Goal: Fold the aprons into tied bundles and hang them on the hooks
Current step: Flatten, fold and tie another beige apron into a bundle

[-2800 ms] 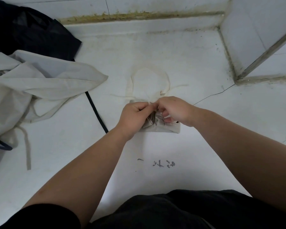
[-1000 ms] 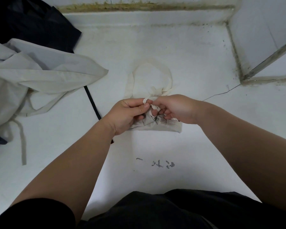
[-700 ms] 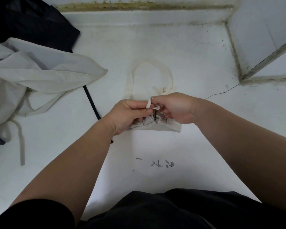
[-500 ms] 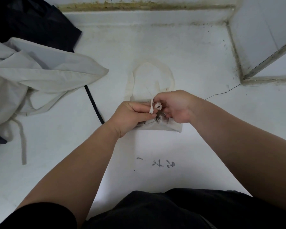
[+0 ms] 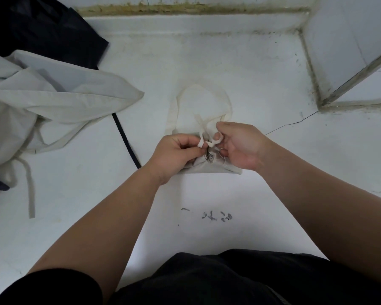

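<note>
A small folded cream apron bundle (image 5: pixel 209 167) lies on the white surface (image 5: pixel 262 89) in the middle of the view. Its neck loop (image 5: pixel 204 89) spreads out flat behind it. My left hand (image 5: pixel 174 154) pinches one cream tie strap (image 5: pixel 201 140) above the bundle. My right hand (image 5: pixel 240 146) pinches the other strap end (image 5: pixel 212 143) close beside it, thumb on top. The two straps cross between my fingertips. Most of the bundle's top is hidden under my hands.
A loose pile of cream aprons (image 5: pixel 44 102) lies at the left, with dark fabric (image 5: pixel 42 31) behind it and a black strap (image 5: pixel 124 139) trailing toward the bundle. A tiled wall corner (image 5: pixel 339 62) stands at the right. Dark scribbles (image 5: pixel 216 216) mark the surface near me.
My hands have kept working the straps over the bundle. The right hand turned and lifted slightly, and a strap end now stands up between my fingertips. The bundle stays in place.
</note>
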